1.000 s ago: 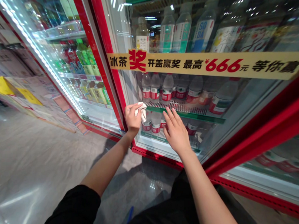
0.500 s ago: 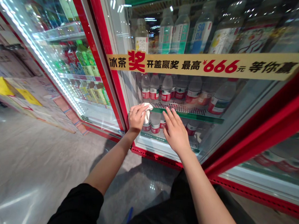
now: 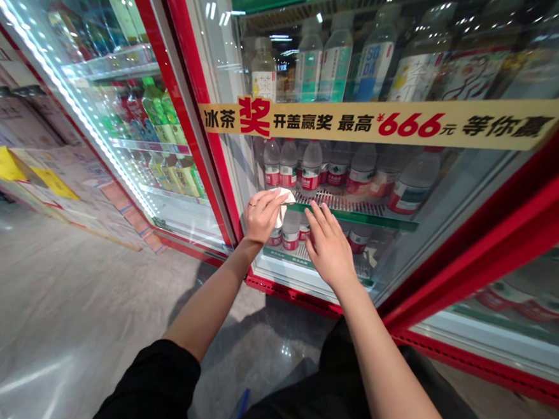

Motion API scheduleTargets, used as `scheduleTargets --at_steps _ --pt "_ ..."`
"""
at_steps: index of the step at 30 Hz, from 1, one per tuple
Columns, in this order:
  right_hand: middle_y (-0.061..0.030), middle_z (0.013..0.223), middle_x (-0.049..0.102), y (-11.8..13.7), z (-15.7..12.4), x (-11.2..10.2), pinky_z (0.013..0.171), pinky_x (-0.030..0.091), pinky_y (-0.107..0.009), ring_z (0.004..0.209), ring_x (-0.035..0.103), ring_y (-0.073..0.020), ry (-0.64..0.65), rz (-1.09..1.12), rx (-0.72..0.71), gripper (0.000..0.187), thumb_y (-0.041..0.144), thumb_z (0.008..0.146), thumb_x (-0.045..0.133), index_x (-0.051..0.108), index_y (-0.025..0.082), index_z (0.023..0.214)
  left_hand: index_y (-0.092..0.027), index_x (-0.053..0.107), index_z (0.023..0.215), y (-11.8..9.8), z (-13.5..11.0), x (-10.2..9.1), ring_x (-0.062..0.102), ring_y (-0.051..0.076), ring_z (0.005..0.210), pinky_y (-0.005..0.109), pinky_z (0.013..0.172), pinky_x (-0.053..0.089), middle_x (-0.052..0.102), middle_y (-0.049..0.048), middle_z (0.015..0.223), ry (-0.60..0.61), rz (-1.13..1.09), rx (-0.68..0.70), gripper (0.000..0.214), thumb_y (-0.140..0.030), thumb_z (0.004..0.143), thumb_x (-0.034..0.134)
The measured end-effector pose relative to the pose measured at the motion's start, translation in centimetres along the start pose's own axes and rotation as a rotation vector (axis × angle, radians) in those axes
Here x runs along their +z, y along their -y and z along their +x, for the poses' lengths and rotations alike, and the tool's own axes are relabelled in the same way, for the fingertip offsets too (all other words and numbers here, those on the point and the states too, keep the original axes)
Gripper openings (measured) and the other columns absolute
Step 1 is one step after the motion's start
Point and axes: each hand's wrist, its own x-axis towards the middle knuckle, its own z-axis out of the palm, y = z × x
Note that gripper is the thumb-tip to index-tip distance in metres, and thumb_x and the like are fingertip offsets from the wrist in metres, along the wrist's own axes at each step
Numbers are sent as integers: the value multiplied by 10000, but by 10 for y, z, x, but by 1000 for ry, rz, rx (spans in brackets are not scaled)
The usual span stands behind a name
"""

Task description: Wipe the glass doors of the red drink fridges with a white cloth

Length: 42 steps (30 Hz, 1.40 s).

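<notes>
A crumpled white tissue [image 3: 287, 198] is under the fingers of my left hand [image 3: 261, 216], which presses it against the glass door [image 3: 234, 168] of a red-framed drinks fridge. A ring shows on one of that hand's fingers. To its right, my right hand [image 3: 330, 248] lies flat on the same glass with its fingers stretched out, holding nothing. Behind the glass, between and above the hands, stand several clear water bottles [image 3: 311, 167] with red labels. A yellow banner strip [image 3: 333, 122] with red and black characters runs across the door above both hands.
To the left stands another lit fridge [image 3: 166, 182] with bottled drinks, and beyond it stacked cartons [image 3: 71, 176]. A further red-framed fridge door [image 3: 491, 326] is at the right. Below are the grey tiled floor [image 3: 86, 298] and a blue object [image 3: 244, 402] near my legs.
My left hand has slid slightly to the right along the glass with the tissue. My right hand stays in nearly the same place.
</notes>
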Motion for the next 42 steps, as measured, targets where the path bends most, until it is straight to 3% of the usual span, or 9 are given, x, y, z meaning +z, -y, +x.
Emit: scheduleTargets --at_steps 5,10,14,19,23,28,33,38,42 --pt "-126 1784 403 -1 -1 -1 1375 348 -602 1706 272 -296 5 11 3 676 146 1025 486 410 177 1696 -290 833 1186 11 -20 -3 720 231 1146 420 1094 578 816 71 1155 72 12 -83 246 -247 1060 626" --pt "-131 1776 418 0 0 -1 1371 359 -587 1703 283 -299 6 2 15 658 136 1012 501 454 154 1668 -271 814 1206 7 -1 0 690 233 1177 446 1158 531 786 86 1207 -30 -3 -251 250 -214 1052 625" --pt "-142 1770 425 0 0 -1 1369 364 -587 1697 298 -311 0 0 12 643 135 1010 501 473 129 1652 -277 806 1224 -8 9 10 686 226 1210 433 1174 522 782 80 1221 -26 -36 -183 267 -192 1060 613" --pt "-118 1769 434 -1 -2 -2 1370 360 -603 1697 299 -300 -10 9 7 675 143 1017 498 431 189 1687 -310 813 1236 -12 -12 11 701 233 1223 426 1144 562 793 74 1211 136 -33 -52 281 -207 1062 619" --pt "-121 1776 422 -3 -4 -5 1371 362 -596 1698 295 -304 -2 -1 16 674 153 1025 488 417 177 1695 -301 824 1205 -4 -22 3 712 237 1180 420 1081 597 799 75 1151 114 -20 -25 273 -198 1054 621" --pt "-104 1783 413 -5 -5 -8 1372 360 -598 1702 286 -296 -14 3 17 725 149 1025 488 346 218 1733 -277 815 1194 -14 4 5 697 236 1160 449 1119 566 784 79 1181 -7 -27 -128 261 -176 1044 627" --pt "-107 1776 426 -8 -5 -11 1369 364 -591 1699 297 -300 -27 -2 38 689 161 1045 477 368 210 1724 -294 799 1237 -37 22 20 681 229 1216 450 1173 526 774 72 1240 21 -46 -129 289 -175 1057 609" --pt "-110 1770 438 -9 -8 -13 1367 368 -588 1696 305 -300 -39 -9 52 666 170 1045 486 403 201 1705 -302 822 1221 -31 -5 21 695 234 1183 425 1125 568 794 81 1189 105 -25 -12 280 -215 1059 610" --pt "-119 1776 424 -9 -12 -14 1375 355 -591 1701 291 -295 -33 2 46 695 150 1032 487 378 198 1716 -292 833 1178 -19 -18 10 710 233 1165 419 1095 596 803 77 1144 151 5 -39 276 -213 1049 603"
